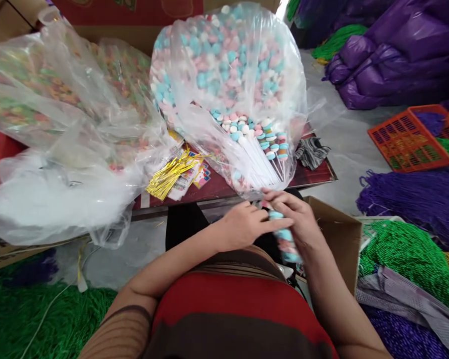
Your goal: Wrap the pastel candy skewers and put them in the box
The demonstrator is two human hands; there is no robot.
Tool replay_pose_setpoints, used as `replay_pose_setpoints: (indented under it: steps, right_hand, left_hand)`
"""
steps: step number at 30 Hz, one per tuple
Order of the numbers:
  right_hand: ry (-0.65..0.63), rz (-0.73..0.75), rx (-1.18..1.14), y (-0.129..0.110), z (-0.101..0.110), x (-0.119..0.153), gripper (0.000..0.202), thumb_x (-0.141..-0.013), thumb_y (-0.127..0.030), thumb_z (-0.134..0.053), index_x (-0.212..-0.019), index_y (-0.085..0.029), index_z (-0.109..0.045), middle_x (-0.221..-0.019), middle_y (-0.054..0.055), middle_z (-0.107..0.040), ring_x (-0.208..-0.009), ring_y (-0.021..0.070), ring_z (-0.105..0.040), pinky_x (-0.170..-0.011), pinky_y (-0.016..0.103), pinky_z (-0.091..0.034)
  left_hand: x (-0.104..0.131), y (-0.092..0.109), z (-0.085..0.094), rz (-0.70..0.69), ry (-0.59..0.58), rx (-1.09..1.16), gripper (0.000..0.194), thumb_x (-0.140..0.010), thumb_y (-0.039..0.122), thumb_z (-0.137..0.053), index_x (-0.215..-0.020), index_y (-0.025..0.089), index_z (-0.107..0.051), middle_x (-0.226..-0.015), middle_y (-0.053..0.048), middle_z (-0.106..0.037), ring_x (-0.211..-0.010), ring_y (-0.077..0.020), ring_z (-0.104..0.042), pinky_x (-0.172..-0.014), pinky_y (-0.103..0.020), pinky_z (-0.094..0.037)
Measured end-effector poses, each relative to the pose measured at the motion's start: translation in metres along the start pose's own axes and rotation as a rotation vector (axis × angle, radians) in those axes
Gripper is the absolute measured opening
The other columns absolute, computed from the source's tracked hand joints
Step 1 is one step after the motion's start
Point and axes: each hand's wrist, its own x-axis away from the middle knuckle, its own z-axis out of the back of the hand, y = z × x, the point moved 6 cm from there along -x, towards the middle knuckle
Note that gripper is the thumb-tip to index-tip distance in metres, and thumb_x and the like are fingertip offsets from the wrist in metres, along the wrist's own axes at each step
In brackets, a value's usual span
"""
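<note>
A marshmallow skewer [285, 239] in blue, pink and white slants in front of my body, its lower end slightly blurred. My right hand [299, 217] curls round its upper part from the right. From the left, my left hand [243, 224] pinches near the top, with one finger laid across the marshmallows. The fingers hide the skewer's upper end, where a bit of pink shows. Just beyond my hands, white sticks [260, 162] lie at the mouth of a big clear bag of marshmallows [228, 65]. Several finished skewers [272, 139] rest beside the sticks.
Gold twist ties [168, 174] lie over printed cards [202, 175] on the dark red table [224, 183]. Bags of coloured sweets [60, 94] and a pile of clear plastic bags [56, 199] stand left. A cardboard box [340, 239] and orange basket [400, 142] are right.
</note>
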Motion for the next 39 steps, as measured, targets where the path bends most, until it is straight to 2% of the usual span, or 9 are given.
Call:
replay_pose_setpoints:
  steps: [3,8,14,17,20,24,29,33,39]
  right_hand:
    - [0.265,0.073,0.227,0.002,0.071,0.031,0.023,-0.075,-0.046,-0.082,-0.067,-0.026,-0.073,-0.089,0.006,-0.076,-0.113,0.0318,-0.071,-0.109,0.052,-0.049]
    - [0.768,-0.076,0.542,0.046,0.205,0.1,0.013,-0.073,-0.049,-0.075,-0.072,-0.036,-0.073,-0.085,0.008,-0.076,-0.1,0.035,-0.072,-0.093,0.055,-0.051]
    - [0.765,-0.198,0.977,0.083,0.26,0.118,0.014,-0.062,-0.051,-0.065,-0.057,-0.04,-0.059,-0.05,0.009,-0.058,-0.058,0.0303,-0.063,-0.061,0.051,-0.037]
    - [0.778,-0.101,0.788,0.065,0.22,0.09,0.021,-0.073,-0.051,-0.066,-0.087,-0.037,-0.073,-0.085,0.016,-0.076,-0.092,0.0342,-0.073,-0.08,0.056,-0.048]
    - [0.611,0.026,0.641,0.031,0.14,0.046,0.023,-0.085,-0.049,-0.069,-0.104,-0.038,-0.077,-0.116,0.013,-0.077,-0.115,0.0358,-0.069,-0.099,0.056,-0.049]
    - [0.224,0.221,0.557,0.0,0.016,-0.01,0.017,-0.09,-0.043,-0.069,-0.098,-0.031,-0.079,-0.102,0.005,-0.081,-0.099,0.0299,-0.075,-0.098,0.051,-0.055]
    - [-0.29,0.37,0.577,0.011,-0.109,-0.068,0.022,-0.095,-0.031,-0.058,-0.099,-0.025,-0.079,-0.097,0.004,-0.082,-0.09,0.0221,-0.077,-0.088,0.04,-0.06]
    - [-0.352,0.443,0.747,0.026,-0.151,-0.103,0.025,-0.093,-0.021,-0.056,-0.099,-0.022,-0.08,-0.099,0.007,-0.082,-0.093,0.0235,-0.076,-0.089,0.04,-0.059]
    - [-0.307,0.474,0.942,0.036,-0.164,-0.125,0.028,-0.092,-0.017,-0.054,-0.1,-0.022,-0.08,-0.104,0.009,-0.08,-0.098,0.0246,-0.074,-0.091,0.04,-0.057]
  left_hand:
    - [-0.003,-0.001,-0.006,0.042,-0.014,0.064,0.052,-0.104,0.023,-0.044,-0.156,0.019,-0.04,-0.094,-0.003,-0.072,-0.082,-0.0146,-0.066,-0.074,-0.028,-0.049]
    - [0.035,-0.06,0.021,0.406,0.129,0.063,0.036,-0.105,0.025,-0.042,-0.131,0.018,-0.066,-0.093,-0.007,-0.075,-0.085,-0.0183,-0.068,-0.079,-0.032,-0.051]
    - [0.098,-0.132,0.047,0.901,0.132,-0.205,0.03,-0.101,0.028,-0.049,-0.102,0.016,-0.076,-0.098,-0.013,-0.076,-0.096,-0.0275,-0.068,-0.087,-0.04,-0.049]
    - [0.114,-0.152,0.045,1.063,0.033,-0.357,0.03,-0.099,0.032,-0.053,-0.087,0.017,-0.076,-0.095,-0.015,-0.074,-0.098,-0.0322,-0.066,-0.087,-0.044,-0.047]
    - [0.12,-0.163,0.04,1.116,-0.017,-0.387,0.026,-0.097,0.035,-0.058,-0.097,0.015,-0.076,-0.104,-0.016,-0.073,-0.104,-0.0343,-0.064,-0.089,-0.045,-0.046]
    - [0.12,-0.169,0.036,1.127,-0.036,-0.374,0.026,-0.096,0.034,-0.06,-0.107,0.015,-0.075,-0.111,-0.017,-0.072,-0.109,-0.0348,-0.063,-0.091,-0.045,-0.046]
    - [0.115,-0.173,0.035,1.121,-0.034,-0.388,0.026,-0.099,0.022,-0.049,-0.102,0.015,-0.074,-0.107,-0.016,-0.073,-0.103,-0.0332,-0.064,-0.085,-0.044,-0.045]
    - [0.112,-0.172,0.036,1.136,0.004,-0.394,0.023,-0.099,0.024,-0.051,-0.099,0.014,-0.072,-0.105,-0.017,-0.074,-0.102,-0.0333,-0.065,-0.086,-0.044,-0.045]
    - [0.113,-0.175,0.034,1.143,-0.008,-0.32,0.023,-0.099,0.026,-0.054,-0.109,0.011,-0.069,-0.116,-0.02,-0.07,-0.11,-0.0353,-0.063,-0.091,-0.046,-0.045]
